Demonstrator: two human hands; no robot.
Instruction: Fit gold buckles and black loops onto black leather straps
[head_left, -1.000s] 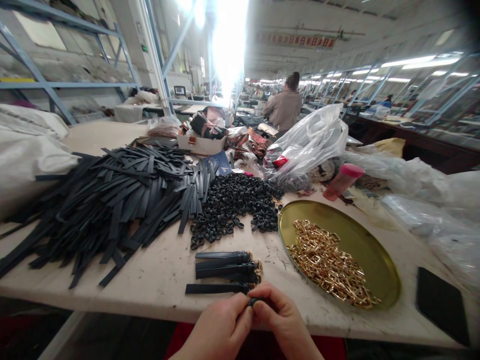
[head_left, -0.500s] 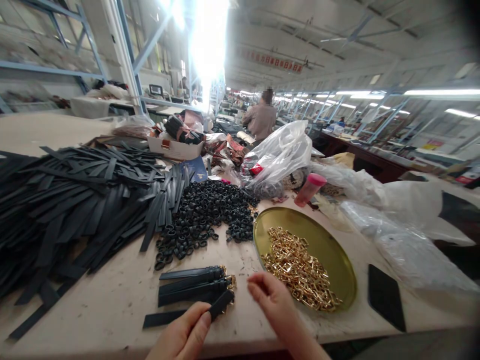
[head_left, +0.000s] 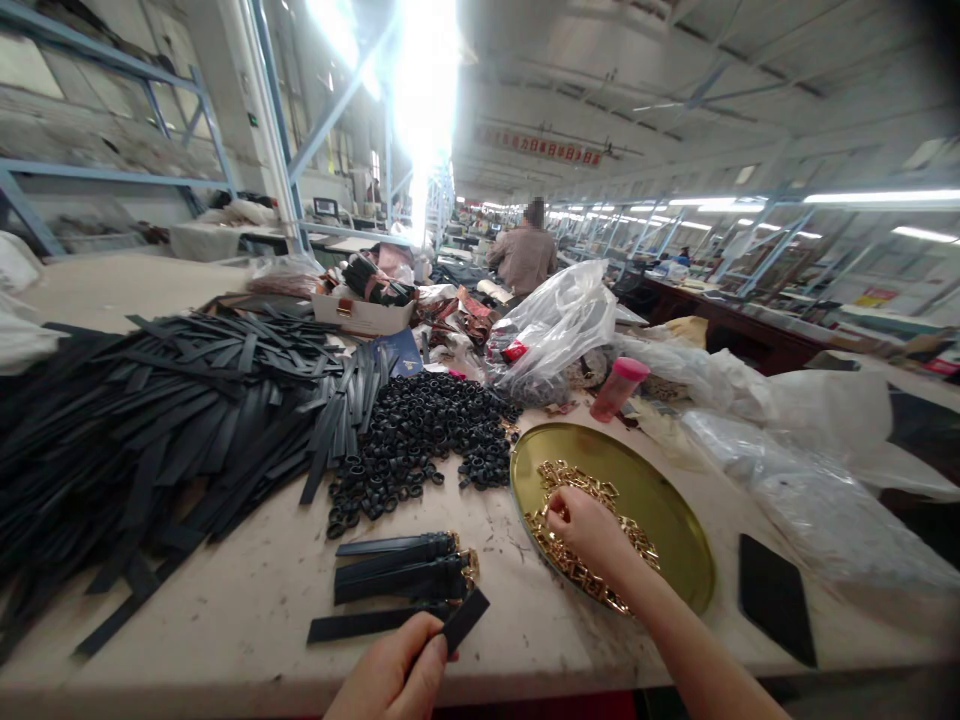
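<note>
My left hand, low in the middle, pinches a black strap between thumb and fingers, one end pointing up to the right. Right beside it on the table lie several black straps with gold metal ends, stacked in a small row. My right hand is over the heap of gold buckles on a round gold tray. Its fingers are drawn together at the buckles; whatever they grip is hidden. Behind the row spreads a pile of small black loops.
A large heap of black straps covers the left side. Beyond the tray stand a pink-lidded container and clear plastic bags. A dark flat slab lies at the right. A person is farther back.
My right hand has moved right and away from me, from beside the straps onto the buckles in the tray. My left hand still holds its strap. The view has shifted slightly.
</note>
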